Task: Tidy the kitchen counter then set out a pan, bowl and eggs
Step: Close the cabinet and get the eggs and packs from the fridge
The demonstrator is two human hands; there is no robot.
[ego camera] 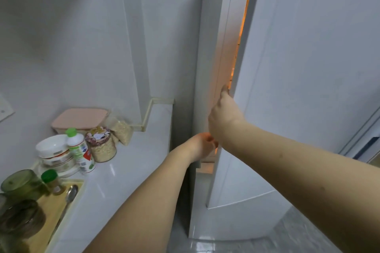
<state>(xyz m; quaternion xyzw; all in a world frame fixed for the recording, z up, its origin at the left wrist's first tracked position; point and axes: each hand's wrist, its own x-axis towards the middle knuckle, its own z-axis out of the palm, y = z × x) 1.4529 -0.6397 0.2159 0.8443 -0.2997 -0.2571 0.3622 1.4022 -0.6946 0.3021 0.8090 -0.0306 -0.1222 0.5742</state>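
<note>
Right, you're working the tall white fridge door [287, 88] now, w/ both hands at its opening edge. Your right hand [223, 115] is gripping that edge, thumb pointing up along it and fingers hooked round behind, out of sight. Your left hand [202, 146] is sitting lower, just below the right, reaching into the gap; its fingers are hidden by the door, so can't tell whether it's holding anything.

The door is standing only a crack open, orange light glowing through a narrow vertical slit. That slit is the relation to mind: the edge is running top to bottom, hinge off to your right, so the door is probably going to swing toward you & rightward. Right hand is better placed to pull; the left is nearer the interior.

Eggs aren't visible — likely inside the fridge, but nothing's confirming that yet. No pan in view either. A stack of white ceramic bowls [53, 150] is sitting on the glossy white counter [127, 170] to your left, well apart from both hands, beside a white plastic bottle w/ green cap [79, 150] & a glass jar of oats [101, 146].
</note>
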